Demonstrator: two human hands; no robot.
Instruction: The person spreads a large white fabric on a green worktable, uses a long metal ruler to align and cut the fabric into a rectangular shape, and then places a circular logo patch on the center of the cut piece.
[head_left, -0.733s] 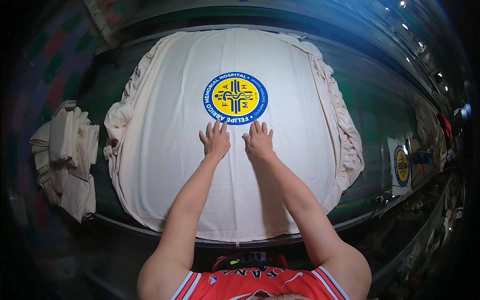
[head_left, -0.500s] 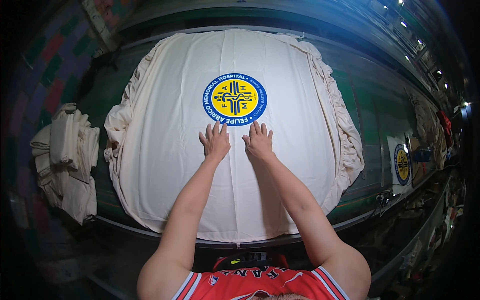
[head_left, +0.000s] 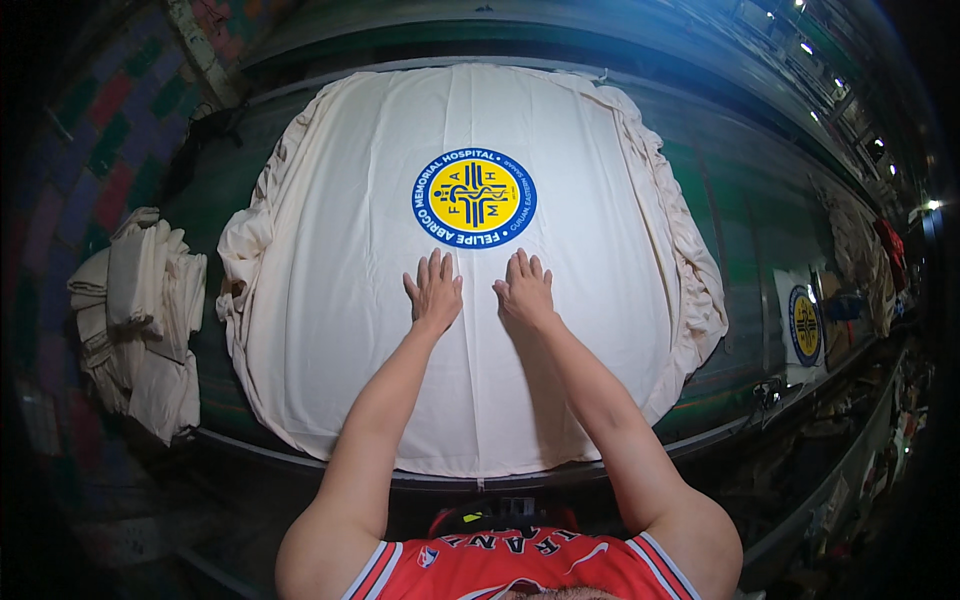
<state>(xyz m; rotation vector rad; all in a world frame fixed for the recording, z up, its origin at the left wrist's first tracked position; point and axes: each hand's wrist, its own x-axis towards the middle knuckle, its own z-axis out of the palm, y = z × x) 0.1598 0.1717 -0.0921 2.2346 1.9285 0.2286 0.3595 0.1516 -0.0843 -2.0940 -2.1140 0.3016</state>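
A wide off-white cloth (head_left: 380, 230) lies spread over the green table, smooth in the middle and bunched in folds along both sides. On it sits a round emblem (head_left: 474, 198), a blue ring with lettering around a yellow centre. Just below the emblem's near edge, my left hand (head_left: 435, 292) rests palm down on the cloth with fingers stretched. My right hand (head_left: 525, 288) lies flat on the cloth to the right of it, also with fingers extended. Neither hand holds anything.
Folded off-white cloths (head_left: 145, 320) are piled at the left. At the right, another sheet with a round blue and yellow emblem (head_left: 804, 324) lies on the green table (head_left: 700, 385). Beyond it are more cloth (head_left: 855, 260) and a blue item (head_left: 845, 307).
Both hands have shifted slightly toward me, off the emblem's lower edge onto plain cloth. The view has moved a little.
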